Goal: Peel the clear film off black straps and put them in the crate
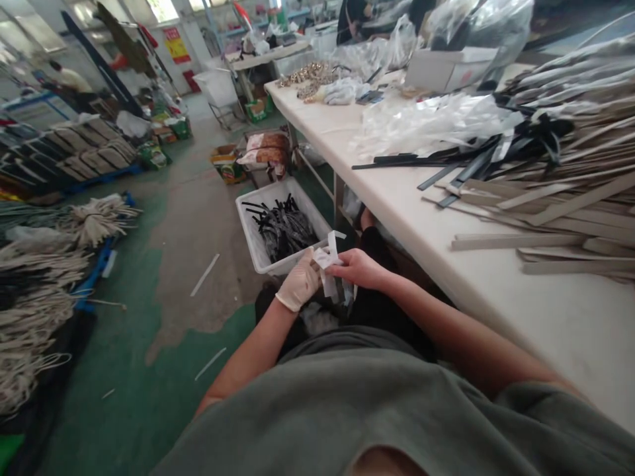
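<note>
My left hand, in a pale glove, is closed on white strips above my lap. Bare, my right hand pinches the same strips from the right, its fingertips close to the left ones. One strip end sticks up and curls over between the hands, and others hang below them. Just beyond the hands stands a white bin holding many black strips. How the strips are joined is too small to tell.
A long white table runs along my right, bearing beige strips, black strips, plastic bags and a white box. Bundles of strips lie at the left. Loose white strips lie on the floor. A person is at the far back.
</note>
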A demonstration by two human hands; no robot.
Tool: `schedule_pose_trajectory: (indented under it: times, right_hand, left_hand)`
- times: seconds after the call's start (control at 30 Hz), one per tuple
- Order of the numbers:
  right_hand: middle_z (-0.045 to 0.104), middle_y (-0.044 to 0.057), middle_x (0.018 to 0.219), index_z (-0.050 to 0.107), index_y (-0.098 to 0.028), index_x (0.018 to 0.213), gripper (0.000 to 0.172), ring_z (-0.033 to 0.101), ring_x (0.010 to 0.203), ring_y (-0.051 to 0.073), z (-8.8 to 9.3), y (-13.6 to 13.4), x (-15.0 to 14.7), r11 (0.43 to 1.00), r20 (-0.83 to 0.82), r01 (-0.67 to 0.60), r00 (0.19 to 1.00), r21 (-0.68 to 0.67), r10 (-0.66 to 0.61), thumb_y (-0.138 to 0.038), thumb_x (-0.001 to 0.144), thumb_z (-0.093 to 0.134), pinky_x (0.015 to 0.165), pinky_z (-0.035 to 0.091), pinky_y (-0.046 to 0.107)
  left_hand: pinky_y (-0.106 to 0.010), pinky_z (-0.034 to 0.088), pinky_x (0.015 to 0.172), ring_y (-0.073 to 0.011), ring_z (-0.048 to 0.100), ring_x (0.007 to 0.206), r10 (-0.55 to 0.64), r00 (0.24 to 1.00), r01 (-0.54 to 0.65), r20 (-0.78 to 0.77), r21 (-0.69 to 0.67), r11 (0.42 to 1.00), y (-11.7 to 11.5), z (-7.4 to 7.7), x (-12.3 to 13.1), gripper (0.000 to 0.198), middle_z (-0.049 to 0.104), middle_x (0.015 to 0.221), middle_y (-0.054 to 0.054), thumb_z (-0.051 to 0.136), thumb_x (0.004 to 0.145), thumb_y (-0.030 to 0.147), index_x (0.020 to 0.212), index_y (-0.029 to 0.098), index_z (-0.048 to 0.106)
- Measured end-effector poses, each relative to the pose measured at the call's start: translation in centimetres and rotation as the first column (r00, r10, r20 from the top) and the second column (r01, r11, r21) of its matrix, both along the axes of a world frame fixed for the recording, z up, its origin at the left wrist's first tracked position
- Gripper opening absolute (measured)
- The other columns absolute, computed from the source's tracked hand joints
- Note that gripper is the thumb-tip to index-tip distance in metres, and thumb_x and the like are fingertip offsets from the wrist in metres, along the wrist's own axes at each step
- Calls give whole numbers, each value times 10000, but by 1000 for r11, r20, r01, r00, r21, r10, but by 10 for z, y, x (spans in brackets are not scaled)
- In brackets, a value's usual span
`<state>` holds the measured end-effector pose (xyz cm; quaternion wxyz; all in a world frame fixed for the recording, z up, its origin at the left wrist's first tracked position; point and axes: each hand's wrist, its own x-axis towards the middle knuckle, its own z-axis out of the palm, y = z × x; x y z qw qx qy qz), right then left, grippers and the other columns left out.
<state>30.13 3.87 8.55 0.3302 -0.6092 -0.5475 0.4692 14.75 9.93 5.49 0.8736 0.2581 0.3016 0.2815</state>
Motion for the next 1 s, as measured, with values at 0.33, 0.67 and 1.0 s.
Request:
schedule_pose_trajectory:
  times: [0.33, 0.67, 1.0]
  right_hand:
    - [633, 52, 694, 661, -130, 779, 565, 589, 588, 125, -45, -2, -6, 954, -485, 142, 835, -265, -259, -692, 716, 646, 576, 505, 253]
    - [478, -52, 563, 594, -141, 644, 345, 378, 544, 74, -26, 33, -17, 959, -313, 282, 914, 38, -257, -454, 628, 739, 529, 313, 237]
    - [450, -51, 571, 564, -157, 650, 342, 382, 576, 87, -26, 38, -4, 959, -167, 261, 956, 113, -240, -475, 709, 676, 560, 326, 236]
  left_hand:
    - [-241, 491, 610, -137, 632, 593, -33, 976, 91, -217, 265, 960, -7, 4, -22, 425, 684, 655, -38, 827, 652, 421, 914, 107, 710]
    - [-227, 399, 599, -96, 557, 591, -144, 932, 216, -332, 190, 958, -32, -31, -26, 445, 658, 700, -15, 863, 585, 396, 911, 122, 733]
    - [-251, 349, 619, -132, 509, 667, -310, 779, 514, -545, 272, 814, -47, -35, -33, 489, 689, 823, -78, 765, 664, 506, 957, 115, 768]
